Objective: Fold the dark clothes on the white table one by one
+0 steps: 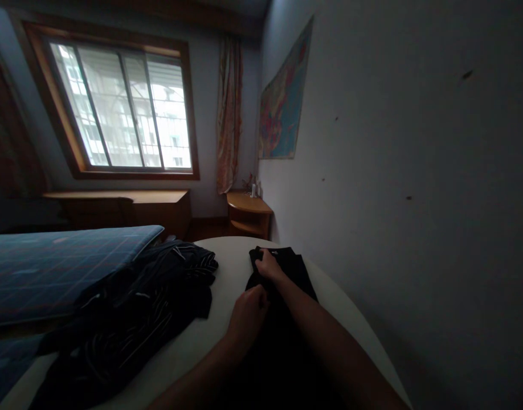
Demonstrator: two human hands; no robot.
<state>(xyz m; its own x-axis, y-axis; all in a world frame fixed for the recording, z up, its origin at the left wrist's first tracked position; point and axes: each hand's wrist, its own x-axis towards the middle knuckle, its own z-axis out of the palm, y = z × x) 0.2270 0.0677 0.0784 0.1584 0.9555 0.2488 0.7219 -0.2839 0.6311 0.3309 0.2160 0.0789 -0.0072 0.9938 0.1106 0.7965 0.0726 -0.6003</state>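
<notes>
A black garment lies spread lengthwise on a pale round table, with a small light mark near its far edge. My right hand reaches across it to the far left side and has its fingers closed on the cloth there. Closer to me, my left hand is closed on the left edge of the same garment. Its near part is so dark that folds cannot be made out, and the exact kind of garment does not show.
A heap of dark clothes, some striped, covers the table's left side. Beyond it is a blue plaid mattress. A wooden corner cabinet and desk stand at the back, and a wall runs close along the right.
</notes>
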